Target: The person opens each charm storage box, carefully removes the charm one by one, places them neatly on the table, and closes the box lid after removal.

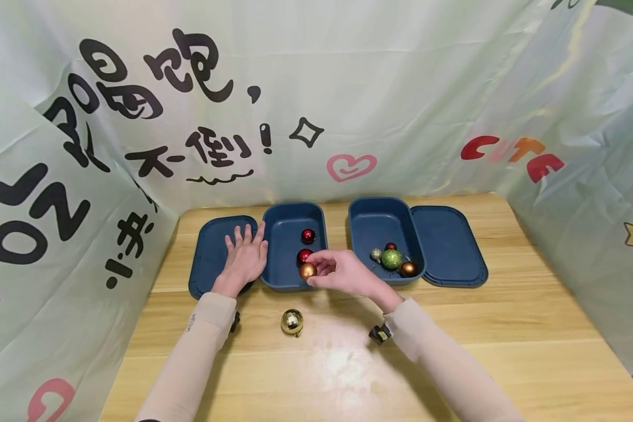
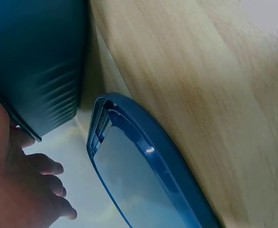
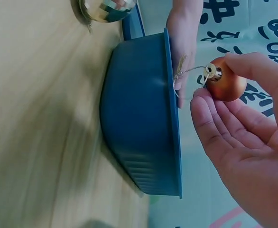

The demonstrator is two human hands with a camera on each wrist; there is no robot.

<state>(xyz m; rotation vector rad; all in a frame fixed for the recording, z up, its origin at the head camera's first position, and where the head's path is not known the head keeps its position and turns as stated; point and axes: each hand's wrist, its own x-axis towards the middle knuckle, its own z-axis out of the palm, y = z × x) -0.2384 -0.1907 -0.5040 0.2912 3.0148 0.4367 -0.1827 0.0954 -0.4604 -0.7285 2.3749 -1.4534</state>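
Note:
My right hand (image 1: 345, 272) pinches a copper-orange Christmas bauble (image 3: 226, 80) between thumb and fingertips, with its string loop (image 3: 179, 76) dangling. It holds the bauble over the near right part of the left blue box (image 1: 285, 284). Two red baubles (image 1: 308, 236) lie inside that box; the nearer one is partly hidden behind the held bauble. My left hand (image 1: 244, 258) has its fingers spread over the left lid (image 1: 203, 264), with the thumb at the box's left rim. In the left wrist view the fingers (image 2: 49, 165) extend past the box rim.
A gold mirrored bauble (image 1: 292, 322) lies on the wooden table (image 1: 327, 375) in front of the left box. The right blue box (image 1: 374, 225) contains green, copper, red and pale baubles. Its lid (image 1: 451, 246) lies to its right. Printed cloth (image 1: 401, 105) surrounds the table.

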